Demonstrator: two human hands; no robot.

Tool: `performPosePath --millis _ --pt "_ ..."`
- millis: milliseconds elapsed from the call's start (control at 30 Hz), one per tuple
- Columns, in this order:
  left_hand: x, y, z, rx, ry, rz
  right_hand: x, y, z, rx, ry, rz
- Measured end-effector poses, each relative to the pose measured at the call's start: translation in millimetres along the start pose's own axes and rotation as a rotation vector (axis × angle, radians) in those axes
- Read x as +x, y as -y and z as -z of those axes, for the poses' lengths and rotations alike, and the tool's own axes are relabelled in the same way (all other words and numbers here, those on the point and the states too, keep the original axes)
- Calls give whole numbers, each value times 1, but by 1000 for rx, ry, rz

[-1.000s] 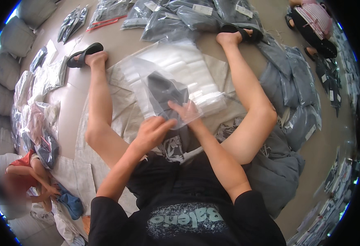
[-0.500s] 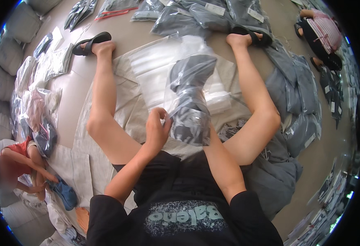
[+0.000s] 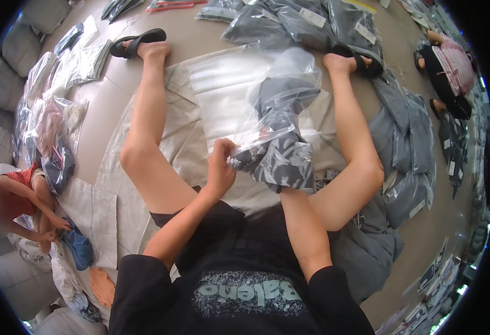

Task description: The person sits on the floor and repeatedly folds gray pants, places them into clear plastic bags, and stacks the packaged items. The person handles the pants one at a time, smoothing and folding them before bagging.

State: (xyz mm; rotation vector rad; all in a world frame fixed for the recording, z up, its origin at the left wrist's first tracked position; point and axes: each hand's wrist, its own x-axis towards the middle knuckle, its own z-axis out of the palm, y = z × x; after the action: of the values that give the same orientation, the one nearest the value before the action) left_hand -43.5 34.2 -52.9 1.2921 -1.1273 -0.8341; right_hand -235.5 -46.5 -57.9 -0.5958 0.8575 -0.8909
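A grey garment with a pale leafy print (image 3: 287,164) lies partly inside a clear plastic bag (image 3: 292,70) between my legs. Its dark upper part is under the film, while the patterned lower end sticks out of the bag's mouth. My left hand (image 3: 221,170) pinches the bag's edge at the left, right beside the garment's patterned corner. My right forearm runs up under the garment, which hides my right hand (image 3: 291,191) except near the wrist; its fingers do not show. Beneath lies a stack of clear plastic bags (image 3: 214,89).
A pale cloth sheet (image 3: 186,151) covers the floor under me. Bagged grey garments (image 3: 289,25) lie ahead, with more bagged garments (image 3: 404,134) beyond my right leg. Loose grey fabric (image 3: 362,251) is by my right thigh. At left, a person handles a blue garment (image 3: 77,245); another person bends at far right.
The patterned end of the garment, which was under the film, now sticks out bare and spreads wider. My left hand has moved slightly right, and the view has shifted.
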Motion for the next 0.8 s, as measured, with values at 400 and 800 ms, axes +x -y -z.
performPosePath --millis 400,800 --pt "-78 -1 5 128 83 58 40 28 -50 116 -302 -24" --pt "-11 -21 40 665 362 -183 53 29 -45 -1242 -471 305"
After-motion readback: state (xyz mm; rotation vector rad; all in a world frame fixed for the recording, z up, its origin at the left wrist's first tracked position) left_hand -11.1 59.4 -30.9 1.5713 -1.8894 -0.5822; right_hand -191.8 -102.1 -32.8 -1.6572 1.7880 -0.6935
